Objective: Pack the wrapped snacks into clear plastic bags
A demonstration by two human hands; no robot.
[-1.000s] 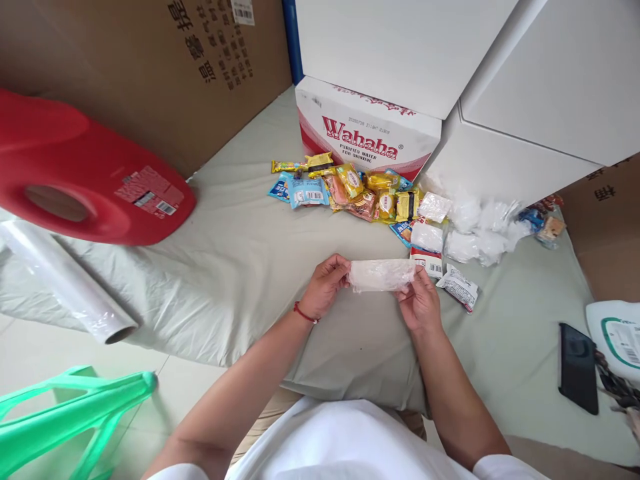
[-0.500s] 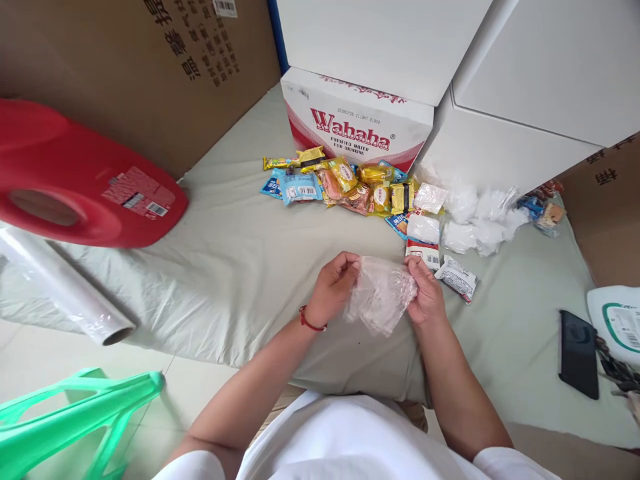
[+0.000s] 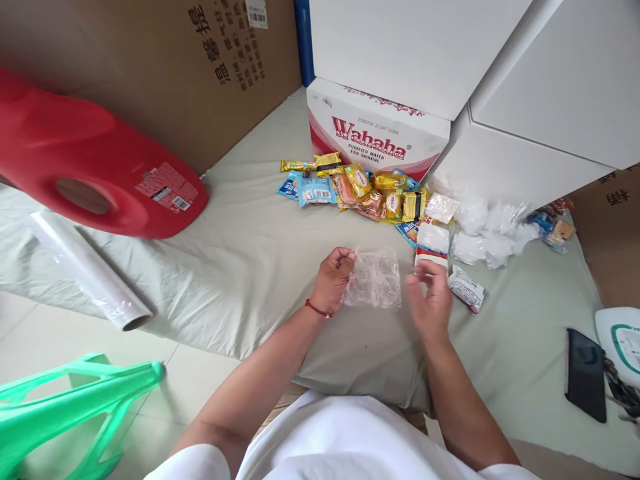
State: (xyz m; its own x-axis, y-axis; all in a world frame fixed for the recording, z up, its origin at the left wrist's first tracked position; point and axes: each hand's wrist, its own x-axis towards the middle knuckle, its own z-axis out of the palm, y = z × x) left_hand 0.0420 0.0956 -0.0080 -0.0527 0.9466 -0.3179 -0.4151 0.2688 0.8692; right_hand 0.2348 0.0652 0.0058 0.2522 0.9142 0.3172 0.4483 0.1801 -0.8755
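My left hand (image 3: pixel 335 279) pinches the left edge of a crumpled sheet of clear plastic wrap (image 3: pixel 374 280), which hangs flat over the pale green cloth (image 3: pixel 240 260). My right hand (image 3: pixel 429 297) is blurred, just right of the sheet, off it, fingers apart and holding nothing. Beyond the hands lies a pile of colourful snack packets (image 3: pixel 355 187). Several packets wrapped in clear film (image 3: pixel 475 227) lie to their right. A red and white packet (image 3: pixel 430 255) and a white packet (image 3: pixel 466 288) lie beside my right hand.
A roll of cling film (image 3: pixel 90 270) lies at the left edge of the cloth, next to a red jug (image 3: pixel 85 167). A Wahaha carton (image 3: pixel 377 137) and white boxes (image 3: pixel 525 100) stand behind. A black phone (image 3: pixel 585 373) lies at right, a green stool (image 3: pixel 75 407) lower left.
The rolled-up plastic wrap has been opened out into a flat sheet. My right hand let go of its right edge and drew back; my left hand still holds it.
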